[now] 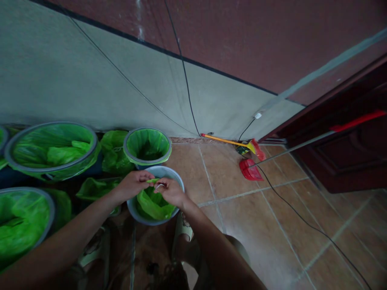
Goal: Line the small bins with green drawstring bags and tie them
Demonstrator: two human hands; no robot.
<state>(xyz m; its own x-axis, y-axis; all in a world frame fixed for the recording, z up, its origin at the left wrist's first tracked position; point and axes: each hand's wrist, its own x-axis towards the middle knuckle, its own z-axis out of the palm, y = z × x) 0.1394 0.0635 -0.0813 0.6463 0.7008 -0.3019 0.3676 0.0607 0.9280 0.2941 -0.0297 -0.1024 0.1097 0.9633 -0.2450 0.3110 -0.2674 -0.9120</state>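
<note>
A green plastic bag [155, 205] hangs down inside a round grey bin [137, 213] on the floor in front of my feet. My left hand [139, 183] pinches the bag's top edge from the left, above the bin. Close beside it, my right hand [171, 191] is closed on the same edge, with a white drawstring [159, 186] showing at its fingers. The bag's rim is gathered between the two hands, and its lower part lies loose within the bin.
Several green-lined bins stand left, including a large one [96, 141] and a small one [125, 151] by the wall. A yellow-handled broom [225, 139] and red dustpan [250, 170] lie at right. A black cable [298, 213] crosses the tiles towards a dark red door [341, 161].
</note>
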